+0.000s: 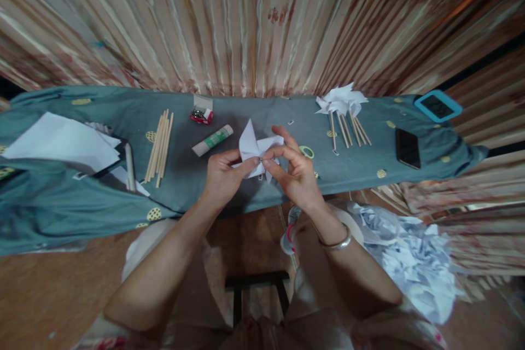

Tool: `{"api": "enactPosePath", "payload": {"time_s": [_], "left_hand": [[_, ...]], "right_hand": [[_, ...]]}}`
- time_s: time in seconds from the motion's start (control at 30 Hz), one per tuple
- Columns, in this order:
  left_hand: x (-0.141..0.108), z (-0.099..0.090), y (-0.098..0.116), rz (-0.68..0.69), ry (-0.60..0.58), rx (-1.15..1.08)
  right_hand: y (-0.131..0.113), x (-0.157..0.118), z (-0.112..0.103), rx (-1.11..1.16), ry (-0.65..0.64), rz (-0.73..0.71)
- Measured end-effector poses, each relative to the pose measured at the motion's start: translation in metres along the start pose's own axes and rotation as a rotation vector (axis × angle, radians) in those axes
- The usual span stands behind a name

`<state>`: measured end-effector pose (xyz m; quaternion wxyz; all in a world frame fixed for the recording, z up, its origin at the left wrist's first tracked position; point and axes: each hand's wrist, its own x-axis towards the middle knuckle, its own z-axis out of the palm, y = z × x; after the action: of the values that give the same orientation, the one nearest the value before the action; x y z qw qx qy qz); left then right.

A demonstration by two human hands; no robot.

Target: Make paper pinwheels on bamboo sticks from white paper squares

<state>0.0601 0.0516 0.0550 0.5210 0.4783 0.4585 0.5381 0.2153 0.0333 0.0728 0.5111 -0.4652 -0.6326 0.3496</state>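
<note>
Nearest: one dark stool or frame [257, 280], partly visible between the knees; one silver bangle [339, 240], worn on the right wrist. Beside the right leg, one heap of white paper pieces [418, 262], folded or crumpled.

Next: left hand [223, 176], thumb and fingers closed on the folded white paper pinwheel [249, 143]; right hand [301, 178], pinching the same pinwheel near its centre, thumb tips close together over a small metallic piece [261, 159], too small to identify. The pinwheel is raised above the front middle of the table, its blades spread.

On the green-grey cloth [184, 175], patterned with yellow ovals: white paper sheets [65, 139], far left; one pale pen-like rod [130, 167], beside them; one bundle of bare wooden sticks [159, 147]; one glue stick [212, 140], lying slantwise; one pale-green ring [306, 151], just beyond the right hand; one dark phone [407, 148], right.

Further back: one open red-and-white box [201, 115], small metallic contents; several white pinwheels on sticks [342, 101], grouped; one blue-framed device [438, 106], dark-screened, right end.

Farthest: pleated curtain [246, 22], floral-patterned.
</note>
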Motion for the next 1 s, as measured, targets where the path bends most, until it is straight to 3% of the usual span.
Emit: {"api": "enactPosePath", "payload": {"time_s": [0.23, 0.5, 1.0], "left_hand": [[0.002, -0.002, -0.003, 0.073, -0.008, 0.121], [0.004, -0.003, -0.008, 0.095, -0.015, 0.164], [0.004, 0.000, -0.010, 0.012, -0.002, 0.109]], "right_hand": [[0.006, 0.001, -0.001, 0.073, -0.021, 0.076], [0.018, 0.003, 0.003, 0.343, -0.055, 0.242], [0.023, 0.004, 0.005, 0.337, -0.056, 0.316]]}}
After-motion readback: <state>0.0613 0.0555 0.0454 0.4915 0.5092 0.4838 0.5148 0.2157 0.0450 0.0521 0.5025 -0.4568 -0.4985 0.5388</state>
